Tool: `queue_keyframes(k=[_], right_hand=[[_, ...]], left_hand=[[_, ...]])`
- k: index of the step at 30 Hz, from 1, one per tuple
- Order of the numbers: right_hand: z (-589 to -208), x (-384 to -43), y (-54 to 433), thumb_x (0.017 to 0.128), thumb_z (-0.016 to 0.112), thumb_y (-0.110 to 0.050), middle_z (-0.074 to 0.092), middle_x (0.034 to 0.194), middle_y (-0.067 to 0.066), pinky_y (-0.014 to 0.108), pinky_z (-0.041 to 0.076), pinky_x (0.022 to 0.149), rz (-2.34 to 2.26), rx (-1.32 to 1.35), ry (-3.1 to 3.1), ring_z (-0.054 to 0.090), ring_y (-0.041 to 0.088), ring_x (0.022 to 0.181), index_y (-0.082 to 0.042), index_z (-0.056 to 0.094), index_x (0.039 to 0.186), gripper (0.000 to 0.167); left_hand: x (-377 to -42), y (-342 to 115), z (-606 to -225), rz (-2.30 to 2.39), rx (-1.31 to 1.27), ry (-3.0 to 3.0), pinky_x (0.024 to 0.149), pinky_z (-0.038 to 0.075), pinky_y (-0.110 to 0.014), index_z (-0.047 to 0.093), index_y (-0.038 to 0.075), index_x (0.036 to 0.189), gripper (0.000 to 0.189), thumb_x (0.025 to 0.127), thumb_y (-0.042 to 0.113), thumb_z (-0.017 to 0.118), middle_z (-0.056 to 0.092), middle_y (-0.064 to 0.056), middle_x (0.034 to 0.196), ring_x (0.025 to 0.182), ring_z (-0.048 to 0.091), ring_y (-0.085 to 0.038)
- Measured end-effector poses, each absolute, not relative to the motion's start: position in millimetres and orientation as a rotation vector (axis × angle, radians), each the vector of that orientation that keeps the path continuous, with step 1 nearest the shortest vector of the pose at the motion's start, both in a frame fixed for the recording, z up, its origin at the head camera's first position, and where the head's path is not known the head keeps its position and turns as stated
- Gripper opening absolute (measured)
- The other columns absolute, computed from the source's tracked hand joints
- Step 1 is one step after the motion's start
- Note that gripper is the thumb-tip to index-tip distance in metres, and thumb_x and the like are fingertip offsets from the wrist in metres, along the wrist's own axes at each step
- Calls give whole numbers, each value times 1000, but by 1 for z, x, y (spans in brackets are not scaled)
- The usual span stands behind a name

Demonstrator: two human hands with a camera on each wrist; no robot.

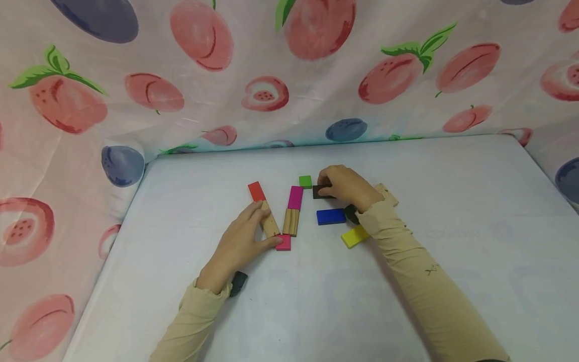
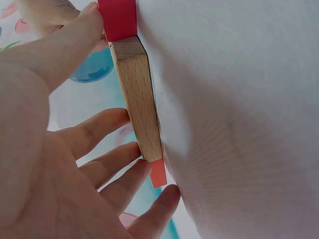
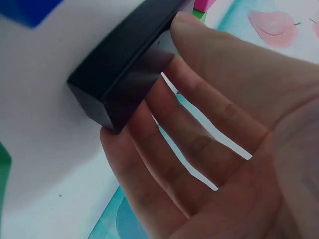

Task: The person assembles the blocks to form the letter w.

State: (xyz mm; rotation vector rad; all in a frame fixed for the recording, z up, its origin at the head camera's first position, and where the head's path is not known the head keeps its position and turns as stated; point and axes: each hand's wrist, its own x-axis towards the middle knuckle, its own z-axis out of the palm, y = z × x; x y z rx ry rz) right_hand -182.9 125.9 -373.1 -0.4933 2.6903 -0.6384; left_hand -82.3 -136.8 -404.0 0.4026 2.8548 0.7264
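Observation:
A row of blocks lies slantwise in the head view: a red block, a plain wooden block and a pinkish-red block. My left hand rests along it, loosely spread fingers touching the wooden block's side and the thumb at the pinkish-red one. Beside this row, a magenta block lines up with a striped wooden block. My right hand grips a black block between thumb and fingers. Just left of it sits a small green block.
Closer to me than the right hand lie a blue block and a yellow block, the latter partly under the sleeve. Another plain wooden block shows behind the right wrist. A fruit-patterned cloth rises behind the white table.

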Motion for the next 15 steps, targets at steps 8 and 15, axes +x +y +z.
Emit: queue_keyframes(k=[8, 15], right_hand=[[-373, -181, 125, 93, 70, -17, 69, 107, 14, 44, 51, 93, -634, -463, 2701, 61, 28, 98, -2, 70, 109, 22], [-373, -179, 124, 92, 72, -20, 71, 101, 13, 41, 52, 83, -649, -439, 2717, 63, 26, 90, -3, 70, 108, 23]], left_hand=[[-83, -137, -405, 728, 405, 2853, 115, 35, -52, 52, 8, 141, 73, 84, 45, 78, 35, -12, 158, 147, 32, -33], [-82, -137, -404, 726, 410, 2859, 115, 35, -51, 53, 7, 140, 72, 83, 44, 78, 36, -13, 157, 146, 33, -33]])
